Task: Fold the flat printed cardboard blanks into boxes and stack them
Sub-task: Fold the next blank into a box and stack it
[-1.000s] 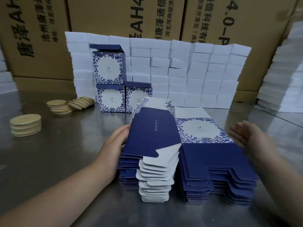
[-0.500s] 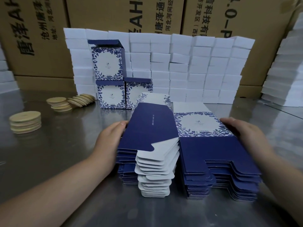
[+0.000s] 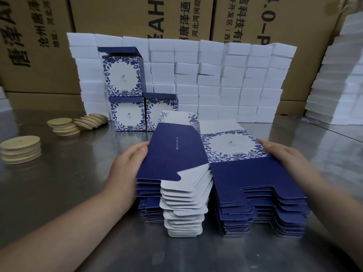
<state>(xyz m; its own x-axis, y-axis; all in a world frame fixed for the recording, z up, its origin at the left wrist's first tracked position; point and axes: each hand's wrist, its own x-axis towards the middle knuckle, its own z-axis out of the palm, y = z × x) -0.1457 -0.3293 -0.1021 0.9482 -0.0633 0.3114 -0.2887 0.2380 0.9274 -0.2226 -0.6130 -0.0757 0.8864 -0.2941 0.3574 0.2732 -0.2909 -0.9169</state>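
Cardboard, thin and matte, makes up the stack of blanks [image 3: 255, 205], which sits on a dull, brushed steel table [image 3: 59, 183]. Each sheet is navy with a square white panel framed in blue leaf print. Rounded white tabs fan out at the stack's near left edge and stepped navy flaps at its near right.

The left hand [image 3: 127, 165] grips the left edge of the top blank [image 3: 176, 154], thumb on the edge and fingers hidden under it. The right hand [image 3: 282, 154] curls over the top blank's right edge, beside the printed panel.

Behind the stack and to its left stand three folded boxes [image 3: 123, 75], two on the table and one on top with its lid flap raised. Behind them rises a wall of plain white blocks [image 3: 235, 75], with brown corrugated cartons [image 3: 137, 14] beyond. Far left of the stack lie piles of pale round discs [image 3: 21, 148].
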